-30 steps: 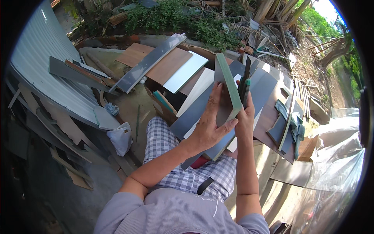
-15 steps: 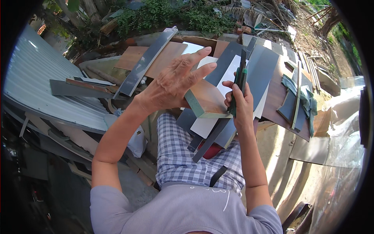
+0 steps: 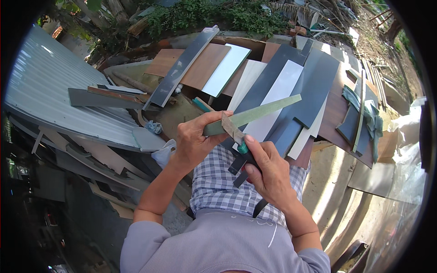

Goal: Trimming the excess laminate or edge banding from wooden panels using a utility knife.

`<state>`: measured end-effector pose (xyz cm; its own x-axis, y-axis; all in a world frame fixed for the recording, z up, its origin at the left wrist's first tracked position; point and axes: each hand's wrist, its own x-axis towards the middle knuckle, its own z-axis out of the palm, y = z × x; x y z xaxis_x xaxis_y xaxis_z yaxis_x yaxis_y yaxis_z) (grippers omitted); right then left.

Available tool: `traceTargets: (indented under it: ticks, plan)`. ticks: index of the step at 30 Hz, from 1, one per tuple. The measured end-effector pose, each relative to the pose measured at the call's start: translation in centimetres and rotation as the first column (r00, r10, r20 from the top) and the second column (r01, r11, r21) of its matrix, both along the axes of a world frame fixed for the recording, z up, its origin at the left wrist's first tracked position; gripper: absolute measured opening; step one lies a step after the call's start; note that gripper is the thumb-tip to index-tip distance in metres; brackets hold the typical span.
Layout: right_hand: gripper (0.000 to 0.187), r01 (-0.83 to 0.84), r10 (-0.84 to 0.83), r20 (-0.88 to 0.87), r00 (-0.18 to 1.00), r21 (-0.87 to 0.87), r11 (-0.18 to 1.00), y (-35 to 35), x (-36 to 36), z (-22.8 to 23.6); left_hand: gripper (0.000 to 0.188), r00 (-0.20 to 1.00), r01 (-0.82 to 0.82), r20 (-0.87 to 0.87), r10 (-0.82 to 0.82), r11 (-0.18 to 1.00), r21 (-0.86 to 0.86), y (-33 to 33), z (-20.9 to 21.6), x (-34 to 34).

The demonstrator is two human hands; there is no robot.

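Observation:
My left hand (image 3: 193, 141) is closed around the near end of a narrow board (image 3: 268, 109), its thumb and fingers pinching it. The board is turned so its long greenish edge faces up, sloping up to the right. In my right hand (image 3: 272, 173) is a utility knife (image 3: 242, 148) with a green and black handle. Its brownish blade lies across the board's edge, just beside my left fingertips. The fingers beneath the knife handle are partly hidden. Both hands are above my lap, over the checked trousers (image 3: 214, 182).
Dark, white and wood-brown panels (image 3: 314, 86) overlap in front of me. A corrugated metal sheet (image 3: 68, 86) is at the left, with stacked board offcuts below it. A green cloth (image 3: 373, 123) hangs over boards at the right, near clear plastic sheeting (image 3: 405, 159).
My left hand has come down from its raised, spread pose and grips the board's end. The board has turned edge up. My right hand has lowered the knife, bringing its blade to the board's edge.

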<state>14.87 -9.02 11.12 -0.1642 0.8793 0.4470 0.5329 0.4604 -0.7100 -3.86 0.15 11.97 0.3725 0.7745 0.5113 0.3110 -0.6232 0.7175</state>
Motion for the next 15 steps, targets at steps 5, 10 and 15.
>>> traceTargets:
  ticks: [5,10,15]
  plan:
    - [0.067,-0.028,0.025,0.064,0.998,0.035,0.999,-0.3,0.2,0.4,0.034,1.000,-0.027,-0.002,0.027,1.000,-0.002,-0.3,-0.3,-0.2]
    - [0.062,0.116,-0.109,0.144,0.984,-0.043,0.992,0.7,2.1,-0.4,0.032,0.999,-0.036,-0.004,0.036,0.997,0.069,-0.5,-0.2,-0.4]
    - [0.053,0.299,-0.264,0.228,0.937,-0.134,0.945,2.0,4.7,-2.1,0.030,0.997,-0.078,0.020,0.079,0.996,-0.034,-0.9,-0.7,-0.8]
